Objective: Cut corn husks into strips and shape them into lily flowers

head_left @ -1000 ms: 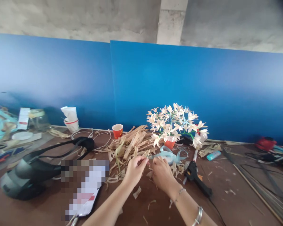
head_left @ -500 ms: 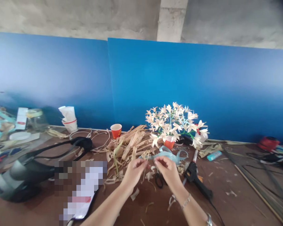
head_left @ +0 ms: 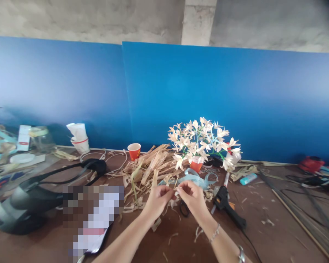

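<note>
My left hand (head_left: 159, 198) is closed in a pinch on a thin tan strip (head_left: 176, 183), whose upper end sticks up between my hands. Almost touching it, my right hand (head_left: 192, 196) pinches a small whitish piece (head_left: 177, 191) against the strip; its exact kind is too small to tell. Just beyond them lies a loose coil of light-blue ribbon (head_left: 196, 178). Behind that, a bunch of cream husk flowers (head_left: 200, 144) on green and blue stems stands in a red paper cup (head_left: 195, 166). Black-handled scissors (head_left: 184, 209) lie below my right hand, partly hidden.
Dried corn husks (head_left: 156, 162) are heaped behind my left hand, near another red paper cup (head_left: 134, 151). A black glue gun (head_left: 229, 206) with its cord lies at right, near a turquoise lighter-like item (head_left: 248, 179). A phone (head_left: 101, 226) and a black headset (head_left: 24, 204) lie at left.
My hands have come together, the fingertips now nearly touching. The small whitish piece now shows at my right fingertips, against the thin strip. The view has shifted slightly.
</note>
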Action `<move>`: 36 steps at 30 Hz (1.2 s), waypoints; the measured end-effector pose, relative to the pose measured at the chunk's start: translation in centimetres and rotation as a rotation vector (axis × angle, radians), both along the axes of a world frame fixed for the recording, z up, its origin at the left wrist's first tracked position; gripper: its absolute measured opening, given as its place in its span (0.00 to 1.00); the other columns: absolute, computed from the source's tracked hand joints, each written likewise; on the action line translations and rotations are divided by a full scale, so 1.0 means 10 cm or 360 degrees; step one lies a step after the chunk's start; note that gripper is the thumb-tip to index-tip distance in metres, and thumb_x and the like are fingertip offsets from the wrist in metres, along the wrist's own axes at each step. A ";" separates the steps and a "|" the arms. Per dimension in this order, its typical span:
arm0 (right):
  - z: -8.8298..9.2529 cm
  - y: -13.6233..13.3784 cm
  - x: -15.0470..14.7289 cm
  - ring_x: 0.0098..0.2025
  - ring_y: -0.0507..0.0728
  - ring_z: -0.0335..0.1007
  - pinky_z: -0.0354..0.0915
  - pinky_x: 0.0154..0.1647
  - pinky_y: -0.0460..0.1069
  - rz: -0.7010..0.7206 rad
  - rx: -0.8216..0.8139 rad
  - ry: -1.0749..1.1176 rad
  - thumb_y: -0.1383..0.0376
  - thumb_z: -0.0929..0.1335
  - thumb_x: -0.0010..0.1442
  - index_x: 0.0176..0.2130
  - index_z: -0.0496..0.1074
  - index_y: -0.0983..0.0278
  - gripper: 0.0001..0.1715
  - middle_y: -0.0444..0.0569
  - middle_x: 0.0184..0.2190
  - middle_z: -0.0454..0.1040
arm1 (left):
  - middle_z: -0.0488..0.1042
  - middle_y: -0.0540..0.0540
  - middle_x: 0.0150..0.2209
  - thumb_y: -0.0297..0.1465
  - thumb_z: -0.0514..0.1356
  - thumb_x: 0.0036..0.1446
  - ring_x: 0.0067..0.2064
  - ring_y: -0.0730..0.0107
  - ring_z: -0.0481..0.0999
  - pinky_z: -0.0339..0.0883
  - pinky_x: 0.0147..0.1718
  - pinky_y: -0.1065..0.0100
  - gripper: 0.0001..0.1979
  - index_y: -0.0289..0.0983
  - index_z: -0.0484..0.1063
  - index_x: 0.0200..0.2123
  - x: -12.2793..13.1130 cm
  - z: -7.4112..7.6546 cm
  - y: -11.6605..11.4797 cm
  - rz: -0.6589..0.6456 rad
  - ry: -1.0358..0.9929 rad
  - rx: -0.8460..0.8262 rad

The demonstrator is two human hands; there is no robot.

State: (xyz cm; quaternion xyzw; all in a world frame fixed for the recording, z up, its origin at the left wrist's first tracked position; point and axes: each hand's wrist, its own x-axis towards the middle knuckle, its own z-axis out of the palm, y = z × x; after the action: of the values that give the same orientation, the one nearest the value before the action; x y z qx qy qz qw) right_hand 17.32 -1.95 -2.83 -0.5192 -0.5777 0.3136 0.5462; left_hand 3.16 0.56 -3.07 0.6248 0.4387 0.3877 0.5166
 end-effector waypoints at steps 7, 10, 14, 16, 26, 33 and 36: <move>0.00 -0.01 0.01 0.25 0.53 0.66 0.63 0.27 0.46 -0.0050 0.0087 -0.0215 0.66 0.65 0.51 0.26 0.67 0.63 0.04 0.45 0.23 0.70 | 0.68 0.49 0.19 0.37 0.57 0.49 0.22 0.73 0.63 0.54 0.23 0.71 0.14 0.33 0.71 0.20 0.00 0.02 -0.01 -0.0030 0.0012 0.0106; 0.00 -0.01 0.02 0.26 0.54 0.67 0.64 0.28 0.47 -0.0079 0.0104 -0.0280 0.67 0.65 0.51 0.27 0.67 0.63 0.03 0.46 0.24 0.71 | 0.69 0.48 0.20 0.37 0.57 0.49 0.23 0.72 0.65 0.55 0.24 0.70 0.13 0.33 0.71 0.21 0.00 0.01 -0.01 -0.0044 0.0004 0.0114; 0.00 -0.02 0.03 0.27 0.54 0.68 0.64 0.29 0.47 -0.0098 0.0134 -0.0350 0.68 0.65 0.52 0.27 0.67 0.63 0.02 0.46 0.24 0.72 | 0.70 0.48 0.20 0.36 0.56 0.50 0.23 0.71 0.67 0.58 0.25 0.70 0.13 0.33 0.71 0.21 0.00 -0.02 0.00 -0.0066 0.0006 0.0140; -0.01 -0.02 0.03 0.27 0.54 0.68 0.64 0.29 0.47 -0.0099 0.0149 -0.0371 0.68 0.64 0.52 0.27 0.67 0.63 0.03 0.45 0.24 0.72 | 0.70 0.48 0.20 0.36 0.56 0.50 0.23 0.71 0.67 0.58 0.24 0.71 0.12 0.33 0.70 0.21 0.01 -0.02 0.00 -0.0066 0.0011 0.0139; 0.00 -0.03 0.03 0.28 0.54 0.68 0.64 0.31 0.47 -0.0109 0.0190 -0.0440 0.69 0.64 0.52 0.28 0.68 0.63 0.04 0.46 0.25 0.72 | 0.70 0.48 0.20 0.35 0.56 0.50 0.22 0.72 0.66 0.57 0.23 0.71 0.12 0.33 0.70 0.22 0.01 -0.01 -0.01 -0.0070 0.0059 0.0145; 0.02 -0.03 0.03 0.28 0.55 0.69 0.64 0.32 0.49 -0.0099 0.0208 -0.0423 0.68 0.64 0.52 0.28 0.68 0.62 0.04 0.46 0.25 0.72 | 0.70 0.48 0.20 0.36 0.56 0.50 0.22 0.72 0.65 0.56 0.23 0.71 0.12 0.34 0.70 0.21 0.00 0.00 -0.02 -0.0080 0.0075 0.0161; 0.02 -0.03 0.03 0.28 0.55 0.68 0.64 0.31 0.49 -0.0094 0.0232 -0.0405 0.68 0.64 0.52 0.27 0.68 0.61 0.04 0.46 0.24 0.72 | 0.69 0.49 0.19 0.36 0.57 0.50 0.22 0.72 0.64 0.55 0.23 0.71 0.12 0.34 0.70 0.21 0.00 0.01 -0.02 -0.0087 0.0039 0.0161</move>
State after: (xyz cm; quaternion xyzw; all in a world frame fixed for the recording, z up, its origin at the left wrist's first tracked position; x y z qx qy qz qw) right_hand 17.64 -2.27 -2.58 -0.5304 -0.6480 0.1865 0.5138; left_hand 3.20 0.37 -3.02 0.6665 0.4077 0.3874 0.4894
